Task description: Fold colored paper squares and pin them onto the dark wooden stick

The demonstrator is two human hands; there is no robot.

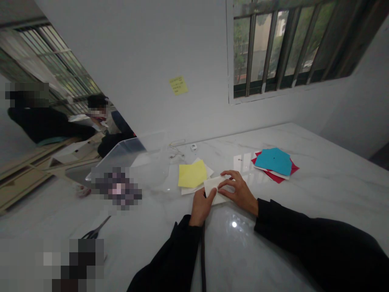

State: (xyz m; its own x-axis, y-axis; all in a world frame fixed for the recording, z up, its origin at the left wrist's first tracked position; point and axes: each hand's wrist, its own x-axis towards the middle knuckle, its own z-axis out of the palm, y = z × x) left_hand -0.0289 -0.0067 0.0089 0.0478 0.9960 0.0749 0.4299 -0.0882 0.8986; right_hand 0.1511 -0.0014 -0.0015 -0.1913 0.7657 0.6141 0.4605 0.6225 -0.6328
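The person's two hands sit close together on a white marble bench (334, 190), with a small folded piece of white paper (215, 190) lying right between them and touching both. The left hand (200, 207) comes in from the near side, curled against the paper's near edge; from here I cannot tell whether it is pinching. The right hand (238, 192) lies across the far side, its fingers (231, 175) loosely spread and pressing down on top of the fold.

Just to the left of the hands, a yellow paper square (192, 173) rests on looser white sheets (190, 190). Off to the right, a teal sheet (273, 161) sits on a red sheet (272, 176), apart from the hands. Beyond the yellow paper stands a clear plastic panel (121, 156), its lower part near a blurred patch. Dark-handled scissors (95, 230) lie at the bench's near left, partly blurred. Farther left, a co-worker (97, 109) sits beyond the panel.
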